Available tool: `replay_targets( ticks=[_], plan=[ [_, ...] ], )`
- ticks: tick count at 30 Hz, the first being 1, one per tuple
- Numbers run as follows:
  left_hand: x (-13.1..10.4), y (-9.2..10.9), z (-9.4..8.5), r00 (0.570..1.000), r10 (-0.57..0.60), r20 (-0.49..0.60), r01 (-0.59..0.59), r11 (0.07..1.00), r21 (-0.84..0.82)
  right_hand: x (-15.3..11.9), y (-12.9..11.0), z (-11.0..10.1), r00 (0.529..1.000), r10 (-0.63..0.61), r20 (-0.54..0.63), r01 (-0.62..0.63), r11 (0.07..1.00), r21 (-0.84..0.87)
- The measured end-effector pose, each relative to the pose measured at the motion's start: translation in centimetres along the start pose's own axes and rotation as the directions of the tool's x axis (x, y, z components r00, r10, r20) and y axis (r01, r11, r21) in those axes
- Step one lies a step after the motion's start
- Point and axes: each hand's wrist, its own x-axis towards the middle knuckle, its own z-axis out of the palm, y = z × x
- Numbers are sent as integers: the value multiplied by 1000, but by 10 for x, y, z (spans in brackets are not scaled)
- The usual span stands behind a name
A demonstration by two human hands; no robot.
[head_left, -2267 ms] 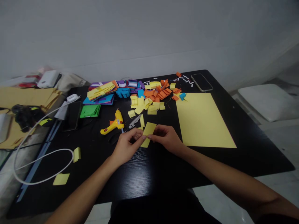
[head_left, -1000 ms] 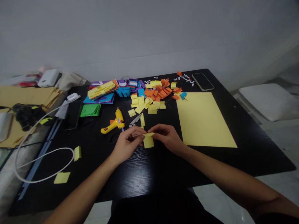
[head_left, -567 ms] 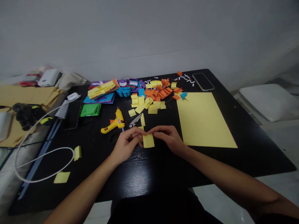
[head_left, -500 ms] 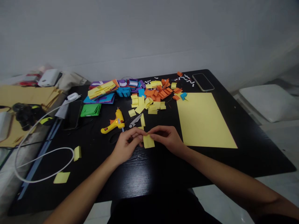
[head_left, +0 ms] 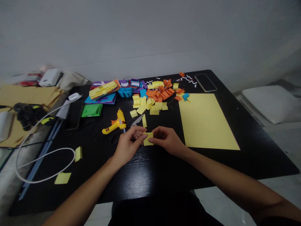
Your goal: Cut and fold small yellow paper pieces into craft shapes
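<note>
Between my two hands, near the middle of the black table, is a small yellow paper piece (head_left: 148,139). My left hand (head_left: 129,145) pinches its left side, and my right hand (head_left: 168,141) grips its right side with thumb and fingers. Just beyond them lie scissors (head_left: 137,121), their handles partly behind my left hand. A yellow glue gun (head_left: 115,123) rests to the left of the scissors. Folded yellow pieces (head_left: 142,104) and orange pieces (head_left: 162,93) are heaped farther back. The large yellow sheet (head_left: 208,122) lies flat to the right.
Green paper (head_left: 92,110), a dark phone (head_left: 74,115) and stacked coloured strips (head_left: 104,90) are at the back left. A white cable (head_left: 44,154) loops over the left side, near two yellow pieces. Another phone (head_left: 205,83) lies at the back right.
The yellow piece between my hands has been raised and now looks shorter. My thumbs have shifted onto its front face, while the things on the table have stayed in place.
</note>
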Motion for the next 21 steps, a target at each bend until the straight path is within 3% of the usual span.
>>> replay_targets(
  ticks=[8, 15, 21],
  plan=[
    [0, -4, -1, 995, -9, 101, -2, 994, 111, 1, -3, -1, 997, -31, -71, 38, 995, 97],
    [-1, -1, -4, 985, 125, 119, -157, 932, 325, 0, -6, -2, 984, -164, -64, 155, 980, -127],
    [-2, 2, -4, 974, 158, 163, -209, 904, 372, 0, -6, -4, 991, -99, -94, 90, 991, -104]
  ],
)
